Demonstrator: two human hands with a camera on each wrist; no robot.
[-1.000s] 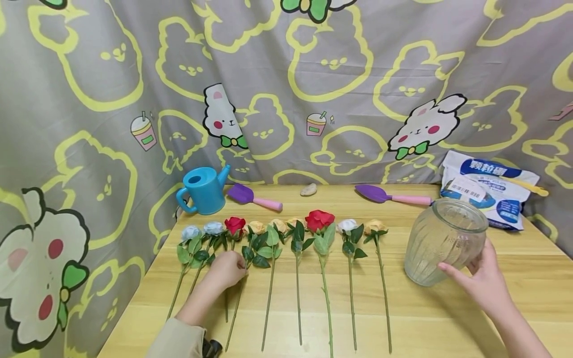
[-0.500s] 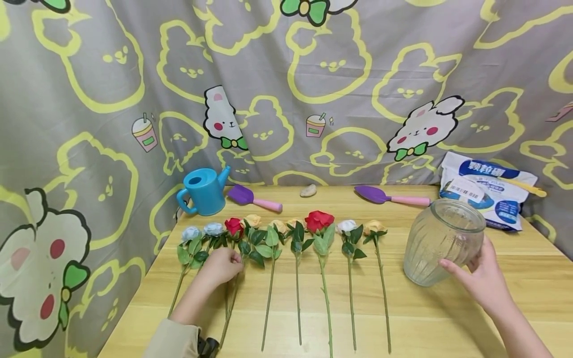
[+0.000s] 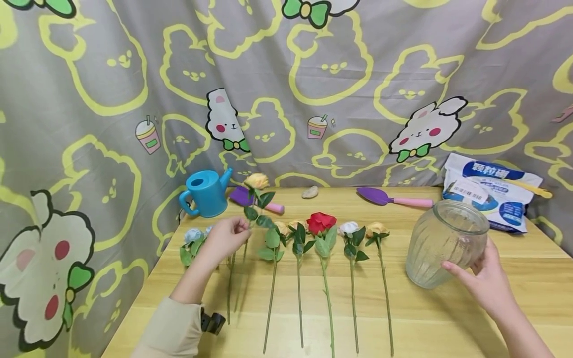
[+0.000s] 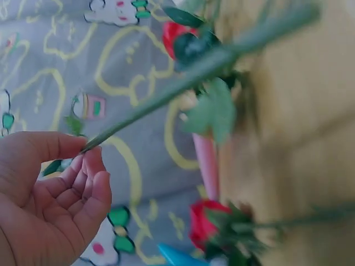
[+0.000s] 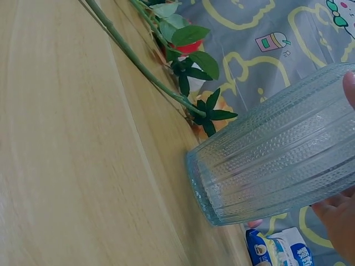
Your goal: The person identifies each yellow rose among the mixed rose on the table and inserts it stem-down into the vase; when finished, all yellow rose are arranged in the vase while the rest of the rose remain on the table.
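Note:
My left hand (image 3: 228, 236) pinches the stem of a yellow rose (image 3: 257, 181) just below its leaves, and the bloom stands raised above the row of flowers. In the left wrist view the rose's green stem (image 4: 166, 94) runs out from between thumb and fingertips of the left hand (image 4: 61, 194). My right hand (image 3: 485, 281) grips a clear ribbed glass vase (image 3: 447, 243) from its right side, with the thumb on the near wall. The right wrist view shows the vase (image 5: 277, 160) close up, its base near the tabletop; whether it touches is unclear.
Several flowers lie in a row, among them a red rose (image 3: 321, 223), a white rose (image 3: 348, 228) and a blue one (image 3: 193, 234). Behind are a blue watering can (image 3: 206, 194), a purple shovel (image 3: 242, 196), a stone (image 3: 310, 192), a purple trowel (image 3: 375, 195) and a bag (image 3: 490, 191).
The left hand has lifted the yellow rose off the table, raising its bloom in front of the shovel. The right hand and vase have stayed nearly where they were.

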